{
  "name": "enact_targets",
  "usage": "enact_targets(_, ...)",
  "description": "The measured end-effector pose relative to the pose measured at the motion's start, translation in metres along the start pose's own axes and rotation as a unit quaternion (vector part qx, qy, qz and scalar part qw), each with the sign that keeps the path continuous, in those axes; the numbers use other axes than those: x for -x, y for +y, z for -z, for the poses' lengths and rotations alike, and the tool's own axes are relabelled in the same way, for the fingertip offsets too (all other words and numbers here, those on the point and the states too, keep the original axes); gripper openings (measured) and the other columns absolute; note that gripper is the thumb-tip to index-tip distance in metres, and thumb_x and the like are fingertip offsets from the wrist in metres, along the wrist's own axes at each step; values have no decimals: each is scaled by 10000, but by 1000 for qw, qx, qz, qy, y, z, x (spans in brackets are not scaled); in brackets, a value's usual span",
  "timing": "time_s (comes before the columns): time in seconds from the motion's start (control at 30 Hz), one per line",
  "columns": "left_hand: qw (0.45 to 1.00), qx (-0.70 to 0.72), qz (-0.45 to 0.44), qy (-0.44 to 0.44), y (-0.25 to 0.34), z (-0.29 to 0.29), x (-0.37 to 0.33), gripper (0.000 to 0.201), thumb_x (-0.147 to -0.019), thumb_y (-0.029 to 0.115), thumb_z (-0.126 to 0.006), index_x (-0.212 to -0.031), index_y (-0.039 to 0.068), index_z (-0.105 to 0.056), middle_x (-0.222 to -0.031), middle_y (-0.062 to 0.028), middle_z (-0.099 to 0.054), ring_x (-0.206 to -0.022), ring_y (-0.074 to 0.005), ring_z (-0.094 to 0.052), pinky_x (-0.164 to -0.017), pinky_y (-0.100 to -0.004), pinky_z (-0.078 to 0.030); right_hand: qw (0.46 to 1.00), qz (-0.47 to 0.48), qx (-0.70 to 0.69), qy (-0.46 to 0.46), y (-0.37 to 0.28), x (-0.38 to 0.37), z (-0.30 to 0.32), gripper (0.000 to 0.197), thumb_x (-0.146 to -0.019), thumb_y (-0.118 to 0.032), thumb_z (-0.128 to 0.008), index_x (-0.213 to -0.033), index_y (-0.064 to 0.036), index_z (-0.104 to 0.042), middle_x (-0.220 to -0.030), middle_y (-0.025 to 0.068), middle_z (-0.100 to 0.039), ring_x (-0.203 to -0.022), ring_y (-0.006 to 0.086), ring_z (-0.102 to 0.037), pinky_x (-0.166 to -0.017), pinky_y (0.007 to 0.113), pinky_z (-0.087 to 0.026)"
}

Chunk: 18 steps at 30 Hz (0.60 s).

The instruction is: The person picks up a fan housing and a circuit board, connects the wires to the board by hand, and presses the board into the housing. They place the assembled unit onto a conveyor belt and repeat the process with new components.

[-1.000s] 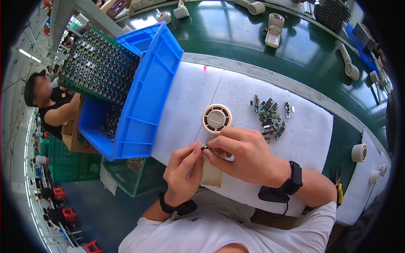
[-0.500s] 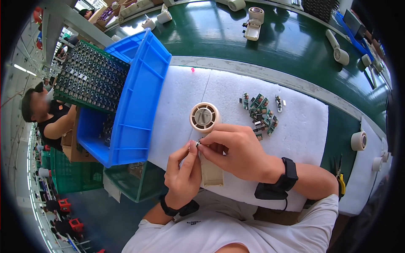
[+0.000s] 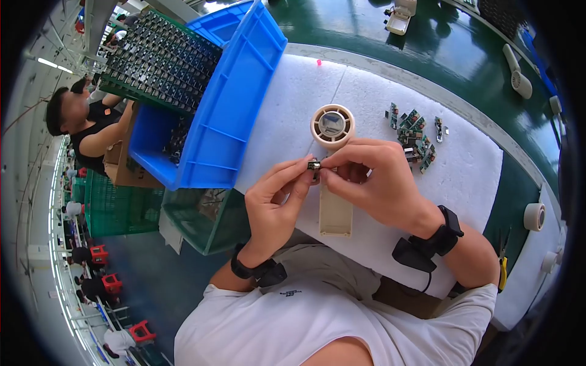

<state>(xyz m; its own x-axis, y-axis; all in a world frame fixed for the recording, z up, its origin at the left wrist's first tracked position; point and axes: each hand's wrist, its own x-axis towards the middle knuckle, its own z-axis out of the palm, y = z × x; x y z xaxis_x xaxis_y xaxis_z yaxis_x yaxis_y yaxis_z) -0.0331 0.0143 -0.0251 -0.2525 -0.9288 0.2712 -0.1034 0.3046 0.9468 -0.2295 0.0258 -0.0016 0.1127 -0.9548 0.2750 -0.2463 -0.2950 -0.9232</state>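
My left hand (image 3: 278, 198) pinches a small circuit board (image 3: 314, 165) with a shiny metal part between thumb and fingertips. From the other side, the closed fingertips of my right hand (image 3: 381, 183) grip the same board's edge. Beneath both hands lies a cream handheld fan; its round slotted head (image 3: 332, 125) points away from me. The fan's open handle shell (image 3: 336, 213) extends toward me, and my fingers cover the stretch between head and handle. Right of the fan, several loose circuit boards (image 3: 417, 143) lie in a pile on the white foam sheet (image 3: 287, 122).
A blue bin (image 3: 229, 116) stands at the left with a large panel of circuit boards (image 3: 165, 61) resting across it. A green crate (image 3: 210, 222) sits below it. Yellow-handled pliers (image 3: 503, 271) lie far right. Beyond the foam runs a green surface (image 3: 366, 30) carrying fan parts. A co-worker (image 3: 91, 125) is at left.
The view has shifted, so the table things appear farther right and higher. Both hands remain together over the fan, and the small board shows more plainly between the fingertips.
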Motion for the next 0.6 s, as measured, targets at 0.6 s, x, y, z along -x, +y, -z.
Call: enact_targets(0.6,986,49,140,-81,-37,-63,-250,504,-824,65,-756,-1286,11,-562,-1090,-118,-667,-941,-172,-662,-786,-280,-550,983,89,-127,96,-6,4,-2,96,-918,-69,-681,-1007,-47,-711,-680,42,-595,-509,85,-488,-493,257,-395)
